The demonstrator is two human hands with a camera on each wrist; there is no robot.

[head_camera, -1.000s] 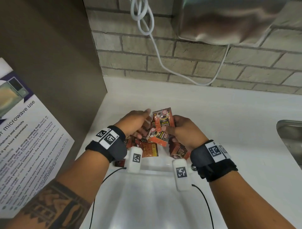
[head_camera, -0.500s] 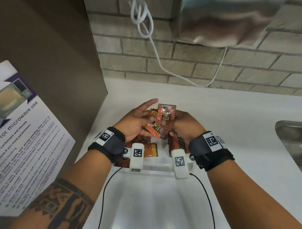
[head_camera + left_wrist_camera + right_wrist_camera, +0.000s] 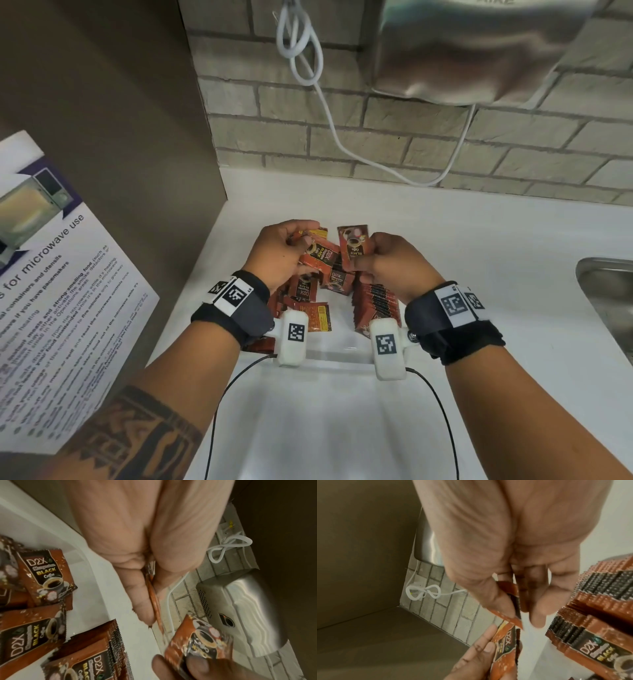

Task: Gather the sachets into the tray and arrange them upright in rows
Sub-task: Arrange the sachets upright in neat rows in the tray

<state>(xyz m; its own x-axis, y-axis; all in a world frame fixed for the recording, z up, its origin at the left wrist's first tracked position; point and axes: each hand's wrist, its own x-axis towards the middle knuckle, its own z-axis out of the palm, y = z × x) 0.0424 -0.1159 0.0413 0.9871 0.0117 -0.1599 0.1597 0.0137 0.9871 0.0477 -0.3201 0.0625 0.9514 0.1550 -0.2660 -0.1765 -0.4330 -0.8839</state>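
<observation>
both hands are up over the white tray (image 3: 329, 353): left hand (image 3: 277, 255) pinching a few coffee sachets (image 3: 317, 257), right hand (image 3: 390, 262) pinching one sachet (image 3: 352, 245) upright. upright row (image 3: 376, 303) stands in the tray's right side, loose sachets (image 3: 308, 308) lying left.

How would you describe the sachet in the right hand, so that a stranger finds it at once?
Start at the white tray on the counter, below the brick wall. Above its far end, the right hand pinches one sachet. It alone stands upright, cup picture on top, beside the tilted ones in the left hand.
</observation>
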